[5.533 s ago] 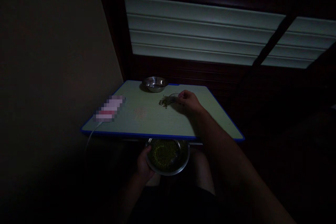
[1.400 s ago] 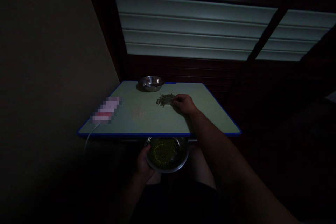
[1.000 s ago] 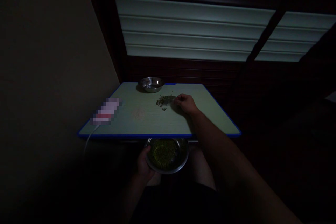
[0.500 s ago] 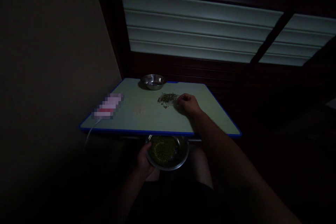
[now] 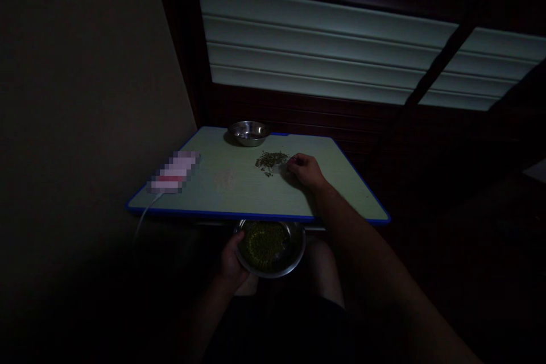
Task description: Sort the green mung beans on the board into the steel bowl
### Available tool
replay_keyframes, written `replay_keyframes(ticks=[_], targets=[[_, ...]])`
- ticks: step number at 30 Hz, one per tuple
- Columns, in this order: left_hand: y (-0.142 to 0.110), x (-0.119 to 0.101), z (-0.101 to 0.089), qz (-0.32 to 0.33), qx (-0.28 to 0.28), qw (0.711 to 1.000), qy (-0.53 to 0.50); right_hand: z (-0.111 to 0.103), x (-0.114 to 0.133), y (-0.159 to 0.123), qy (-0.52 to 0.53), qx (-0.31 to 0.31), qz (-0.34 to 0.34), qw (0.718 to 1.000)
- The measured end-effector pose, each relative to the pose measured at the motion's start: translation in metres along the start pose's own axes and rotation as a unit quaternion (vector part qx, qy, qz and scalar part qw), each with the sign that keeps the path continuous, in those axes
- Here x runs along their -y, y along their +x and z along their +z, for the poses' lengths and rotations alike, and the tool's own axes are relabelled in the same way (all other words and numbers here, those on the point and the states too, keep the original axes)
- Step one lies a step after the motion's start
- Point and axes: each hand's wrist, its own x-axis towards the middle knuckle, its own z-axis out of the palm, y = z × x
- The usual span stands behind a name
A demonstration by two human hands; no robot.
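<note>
Below the table's front edge, my left hand (image 5: 234,261) grips the left rim of a metal bowl (image 5: 294,264), its thumb over the edge. Small green beans (image 5: 262,244) that look like mung beans lie inside this bowl. Over the tabletop, the fingers of my right hand (image 5: 305,169) are pinched together at the right side of a loose pile of small greenish-brown beans (image 5: 271,162). A pale, see-through patch shows between those fingertips and the pile; the dim light hides what it is.
The pale green table (image 5: 256,196) has a blue rim. A second metal bowl (image 5: 249,133) stands at its back. On the left lies a blurred-out phone-like object (image 5: 174,172) with a white cable (image 5: 145,213). Faint pale bits (image 5: 225,178) lie left of the pile. Slatted panels rise behind.
Both hands stay nearly where they were, the right one still at the pile's edge. The view has shifted very slightly. The beans in the held bowl look slightly differently spread.
</note>
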Motion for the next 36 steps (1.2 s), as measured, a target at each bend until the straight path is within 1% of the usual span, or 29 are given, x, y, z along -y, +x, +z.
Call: replay_keyframes(ticks=[2,5,7,9,13,17,23,28,33,36], targets=[[0.000,0.000,-0.001,0.000,0.006,1.000,-0.004,0.000,0.001,-0.001,-0.013,-0.002,-0.007,1.000],[0.002,0.000,-0.003,-0.001,0.013,1.000,-0.007,0.001,0.004,-0.005,-0.017,0.014,0.000,1.000],[0.003,0.000,-0.004,-0.004,0.010,1.000,-0.002,0.001,0.006,-0.006,-0.011,0.021,0.008,1.000],[0.004,0.000,-0.004,-0.007,0.006,1.000,0.000,0.001,0.006,-0.006,-0.012,0.014,0.008,1.000],[0.002,0.001,-0.002,0.000,-0.001,1.000,0.000,0.001,0.005,-0.005,-0.024,0.002,-0.012,1.000],[0.001,0.001,0.000,0.009,-0.002,1.000,-0.007,0.002,0.005,-0.005,-0.021,0.011,-0.009,1.000],[0.002,0.001,-0.002,0.003,0.005,1.000,-0.010,0.002,0.008,-0.007,-0.009,0.021,-0.005,1.000],[0.003,0.001,-0.002,0.004,-0.004,1.000,-0.006,0.001,0.011,-0.008,-0.013,0.028,-0.003,1.000],[0.002,0.001,-0.002,0.000,0.015,1.000,-0.005,0.002,0.013,-0.010,-0.004,0.038,0.019,0.999],[0.002,0.001,-0.002,0.009,0.017,1.000,-0.004,0.002,0.012,-0.010,-0.006,0.038,0.013,0.999]])
